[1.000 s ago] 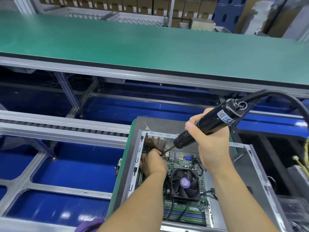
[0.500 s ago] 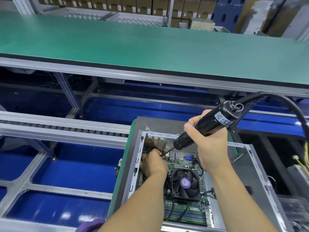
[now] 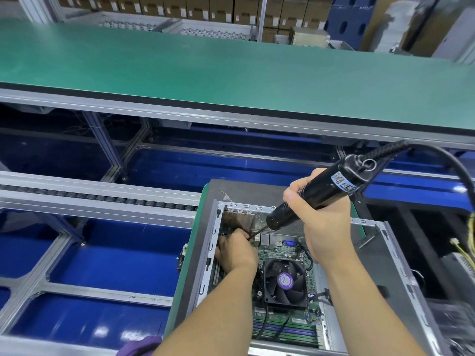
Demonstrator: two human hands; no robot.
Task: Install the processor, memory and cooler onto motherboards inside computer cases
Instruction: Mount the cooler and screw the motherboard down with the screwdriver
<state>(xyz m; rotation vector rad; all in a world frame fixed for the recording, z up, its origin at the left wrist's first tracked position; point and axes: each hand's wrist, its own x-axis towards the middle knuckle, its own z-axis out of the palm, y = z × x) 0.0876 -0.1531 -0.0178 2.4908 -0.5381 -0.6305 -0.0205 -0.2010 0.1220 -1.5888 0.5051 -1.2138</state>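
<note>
Inside an open grey steel computer case (image 3: 401,255), seen from the head camera, the right hand (image 3: 323,227) wraps its fingers round a black corded electric screwdriver (image 3: 318,194), tilting the thin bit toward the far left corner of the green motherboard (image 3: 282,253). The left hand (image 3: 237,253) curls its fingers at the bit's tip, apparently steadying it or a screw; what it pinches is hidden. The case already holds the board, a black square cooler fan with a purple hub label (image 3: 285,281) and green-and-purple memory slots (image 3: 285,330) nearest the camera. Fastening the board appears under way.
</note>
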